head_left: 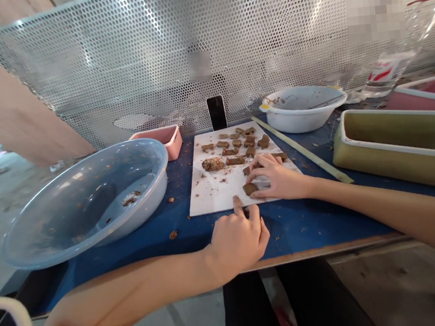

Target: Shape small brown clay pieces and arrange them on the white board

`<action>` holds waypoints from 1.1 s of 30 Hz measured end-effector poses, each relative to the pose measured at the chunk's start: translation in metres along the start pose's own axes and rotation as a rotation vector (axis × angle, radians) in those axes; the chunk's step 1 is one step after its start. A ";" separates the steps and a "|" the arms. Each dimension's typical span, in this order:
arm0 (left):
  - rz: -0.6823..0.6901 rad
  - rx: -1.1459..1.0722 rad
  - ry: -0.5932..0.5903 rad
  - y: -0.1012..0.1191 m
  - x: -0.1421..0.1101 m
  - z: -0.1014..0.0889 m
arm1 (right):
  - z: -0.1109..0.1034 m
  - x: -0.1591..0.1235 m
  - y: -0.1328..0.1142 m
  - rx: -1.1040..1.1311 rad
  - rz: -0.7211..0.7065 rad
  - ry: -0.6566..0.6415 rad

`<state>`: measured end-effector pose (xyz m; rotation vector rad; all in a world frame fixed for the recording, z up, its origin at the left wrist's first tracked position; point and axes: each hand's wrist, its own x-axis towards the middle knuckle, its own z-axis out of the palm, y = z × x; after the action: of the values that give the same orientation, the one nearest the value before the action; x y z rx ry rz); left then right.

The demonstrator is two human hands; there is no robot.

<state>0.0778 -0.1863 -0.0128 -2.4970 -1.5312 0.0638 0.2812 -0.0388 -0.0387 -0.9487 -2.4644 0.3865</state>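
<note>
My right hand [275, 179] rests over the near right part of a white board [205, 200]. Its thumb and fingers curve round a small dark brown clay-like piece [249, 188], touching its edge. Under that palm something greyish shows, too covered to make out. My left hand [238, 238] is just in front of the board's near edge, index finger stretched toward the brown piece, the other fingers partly curled; I see nothing held in it. Several shaped brown pieces [234, 160], some like little bones, lie across the board beside a crumbly brown lump [212, 164].
A large blue basin [145, 211] stands left, a pink tub [174, 144] behind it. A phone [217, 113] leans at the back. Right are a wooden strip [304, 150], a white basin [301, 120], an olive planter [397, 158] and a plastic bottle [389, 72]. Perforated metal [134, 63] closes the back.
</note>
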 end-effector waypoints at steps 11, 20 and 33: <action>0.002 -0.013 -0.011 -0.001 0.000 0.000 | -0.008 0.000 0.002 -0.023 -0.017 -0.007; 0.003 -0.008 0.009 -0.001 0.000 0.002 | -0.011 0.000 0.008 -0.012 -0.078 0.033; -0.010 -0.002 0.001 0.000 0.000 0.002 | -0.010 -0.001 0.002 -0.032 -0.029 0.050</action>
<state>0.0773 -0.1862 -0.0144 -2.4901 -1.5446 0.0585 0.2879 -0.0370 -0.0314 -0.9233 -2.4428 0.3111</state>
